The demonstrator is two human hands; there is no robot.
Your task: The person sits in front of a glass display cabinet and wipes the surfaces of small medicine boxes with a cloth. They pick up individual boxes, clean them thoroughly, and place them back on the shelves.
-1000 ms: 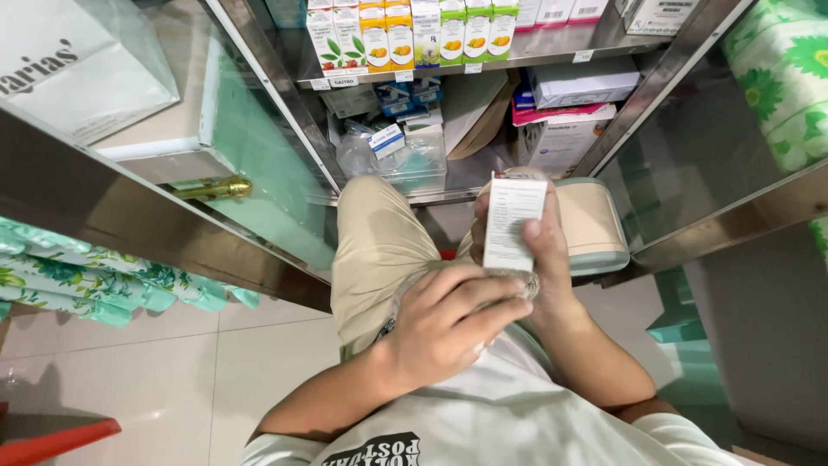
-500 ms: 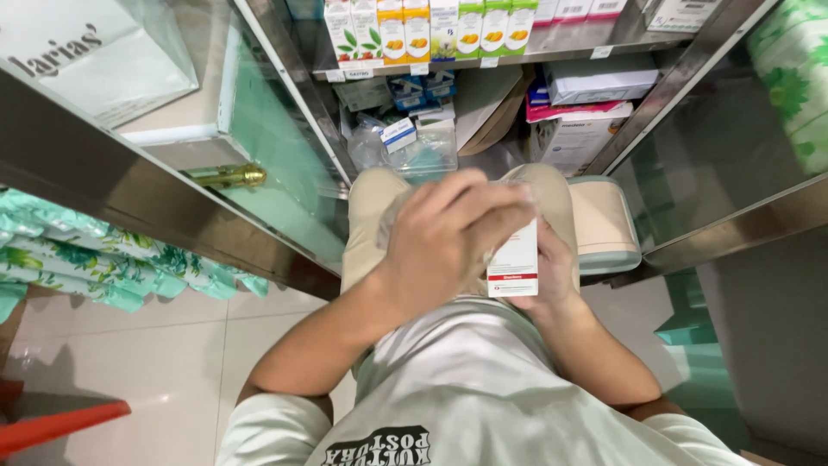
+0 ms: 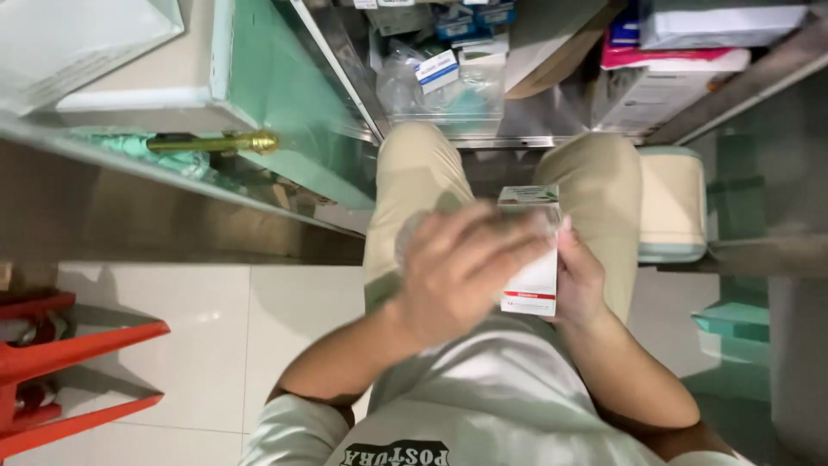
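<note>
I sit with my beige-trousered knees toward an open glass cabinet. My right hand (image 3: 580,280) grips a small white box (image 3: 533,285) with a red stripe near its bottom and a green top, holding it upright over my lap. My left hand (image 3: 466,267), blurred by motion, lies across the front of the box with fingers spread over it. A thin clear plastic film seems to lie under my left hand; I cannot tell if the hand grips it.
Cabinet shelves ahead hold a clear plastic bag of small boxes (image 3: 440,82) and stacked pink and white boxes (image 3: 673,60). An open glass door with a brass handle (image 3: 211,142) stands at left. A red stool (image 3: 69,371) stands on the white tile floor. A cream container (image 3: 673,203) sits by my right knee.
The box has come down from raised height toward my lap. My left hand rose from below the box to cover its front. The view tilted downward.
</note>
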